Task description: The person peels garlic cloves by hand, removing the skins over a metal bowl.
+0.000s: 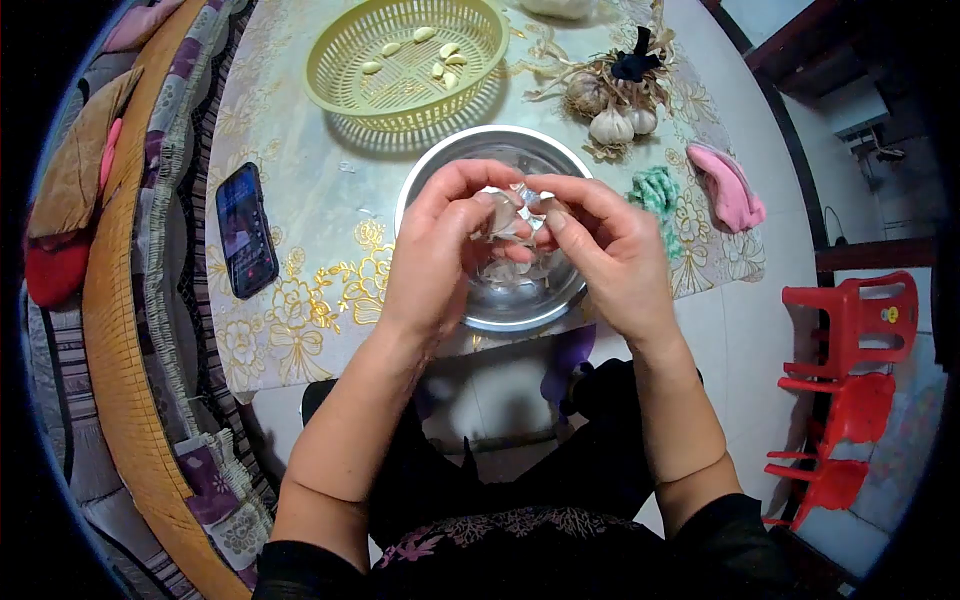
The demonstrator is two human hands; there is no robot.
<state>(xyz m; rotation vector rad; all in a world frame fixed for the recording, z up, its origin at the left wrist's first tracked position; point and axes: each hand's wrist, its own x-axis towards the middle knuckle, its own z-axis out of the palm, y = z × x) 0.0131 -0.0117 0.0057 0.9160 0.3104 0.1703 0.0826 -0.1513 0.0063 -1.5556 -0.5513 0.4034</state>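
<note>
Both hands meet above a shiny metal bowl [570,165]. My left hand [435,245] is closed, thumb and fingers pinching a whitish garlic piece [503,213] with papery skin; the fingers hide part of it, so I cannot tell whether it is one clove or more. From the other side my right hand [615,245] is closed too, thumb and forefinger pinched on the garlic's skin. Loose garlic skins [505,272] lie in the bowl below the hands. Beyond it a yellow-green plastic basket [405,110] holds several peeled cloves [452,58].
At the back right lies a bunch of garlic bulbs [612,125] with a dark tie. A green cloth [655,200] and a pink cloth [728,188] rest nearby. A phone [245,230] is at the left on the patterned tablecloth [310,250]. Red plastic chairs [850,320] stand right.
</note>
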